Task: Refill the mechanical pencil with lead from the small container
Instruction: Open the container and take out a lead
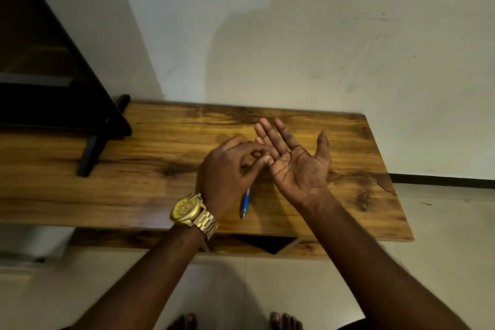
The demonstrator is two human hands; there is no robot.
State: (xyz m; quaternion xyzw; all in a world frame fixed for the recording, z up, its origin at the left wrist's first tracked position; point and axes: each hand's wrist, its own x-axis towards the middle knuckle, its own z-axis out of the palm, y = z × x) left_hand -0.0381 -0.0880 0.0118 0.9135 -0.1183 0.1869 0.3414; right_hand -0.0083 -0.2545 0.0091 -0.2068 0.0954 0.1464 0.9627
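The right hand [297,161] lies palm-up above the wooden table [134,169], fingers spread. The left hand [230,169], wearing a gold wristwatch [188,209], pinches at its fingers. A blue mechanical pencil [245,203] lies on the table just below.

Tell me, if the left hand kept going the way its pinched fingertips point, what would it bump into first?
Most likely the right hand: the left hand has its pinched fingertips aimed at that open, upturned palm, almost touching it. Whether they already touch, one view cannot tell.

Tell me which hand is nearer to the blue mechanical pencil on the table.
The left hand. It hangs right over the upper end of the blue mechanical pencil and hides it. The right hand, palm up, is farther off to the pencil's right.
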